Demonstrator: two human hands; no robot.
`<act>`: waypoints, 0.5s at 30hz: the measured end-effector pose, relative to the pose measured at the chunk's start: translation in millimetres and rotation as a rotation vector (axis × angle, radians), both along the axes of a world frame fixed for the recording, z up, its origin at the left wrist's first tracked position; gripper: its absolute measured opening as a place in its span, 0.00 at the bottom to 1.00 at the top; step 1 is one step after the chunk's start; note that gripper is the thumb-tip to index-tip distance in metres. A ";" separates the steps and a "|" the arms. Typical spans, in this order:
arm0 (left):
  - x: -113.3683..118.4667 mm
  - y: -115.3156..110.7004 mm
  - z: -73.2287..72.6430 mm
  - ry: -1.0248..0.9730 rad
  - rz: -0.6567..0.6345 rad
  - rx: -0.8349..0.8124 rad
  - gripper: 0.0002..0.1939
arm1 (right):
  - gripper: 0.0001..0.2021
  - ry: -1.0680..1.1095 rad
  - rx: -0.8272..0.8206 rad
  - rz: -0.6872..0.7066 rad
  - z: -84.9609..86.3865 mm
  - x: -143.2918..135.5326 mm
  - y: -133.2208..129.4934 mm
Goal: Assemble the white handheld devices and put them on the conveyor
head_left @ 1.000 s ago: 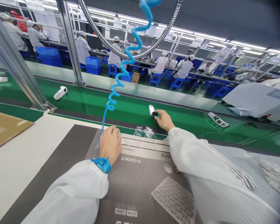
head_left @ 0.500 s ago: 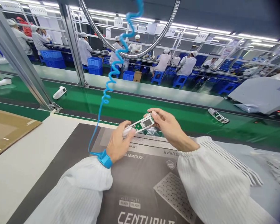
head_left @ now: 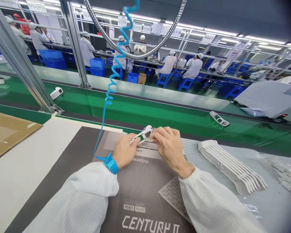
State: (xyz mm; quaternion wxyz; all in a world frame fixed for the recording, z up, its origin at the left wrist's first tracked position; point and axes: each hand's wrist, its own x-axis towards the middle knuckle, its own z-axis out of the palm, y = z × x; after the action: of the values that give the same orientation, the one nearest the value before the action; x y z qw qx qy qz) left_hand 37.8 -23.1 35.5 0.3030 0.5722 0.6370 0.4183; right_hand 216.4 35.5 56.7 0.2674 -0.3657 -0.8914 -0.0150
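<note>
My left hand (head_left: 125, 149), a blue wrist strap (head_left: 111, 164) around its wrist, grips the lower end of a white handheld device housing (head_left: 142, 134). A green circuit board shows inside the housing, with a dark screen toward its far end. My right hand (head_left: 167, 144) is closed, its fingertips pinched at the screen's right side and covering part of it. Whether a small part sits between those fingertips is hidden. Below both hands lies a dark printed box (head_left: 140, 181) marked MONTECH and CENTURY II.
White curved shells (head_left: 232, 165) lie stacked at right beside clear plastic bags (head_left: 281, 171). Beyond runs a green conveyor belt (head_left: 135, 111) carrying a white device (head_left: 56, 93) and an open housing (head_left: 219, 118). A blue coiled cord (head_left: 115, 74) hangs ahead; cardboard (head_left: 12, 132) lies left.
My right hand has turned and come lower, its fingers now bunched over the screen end. The housing has shifted slightly. Devices on the belt have moved left.
</note>
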 end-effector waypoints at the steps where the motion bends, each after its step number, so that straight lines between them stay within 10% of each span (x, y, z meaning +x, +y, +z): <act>1: -1.5 1.2 -0.4 -0.032 0.034 -0.028 0.14 | 0.12 0.028 -0.042 0.039 -1.8 -2.9 -1.4; 7: -9.9 6.1 -3.9 -0.173 0.194 -0.085 0.15 | 0.09 0.242 -0.345 -0.199 -25.5 -15.1 36.6; 15: -13.1 4.9 -5.3 -0.247 0.203 -0.073 0.19 | 0.06 0.033 -0.152 -0.304 -21.3 27.8 36.6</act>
State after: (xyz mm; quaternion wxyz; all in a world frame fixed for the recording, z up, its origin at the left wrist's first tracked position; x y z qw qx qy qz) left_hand 24.7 -18.2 30.2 0.3560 0.4379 0.6642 0.4903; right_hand 244.2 72.1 35.4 0.2483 -0.5158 -0.8198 0.0183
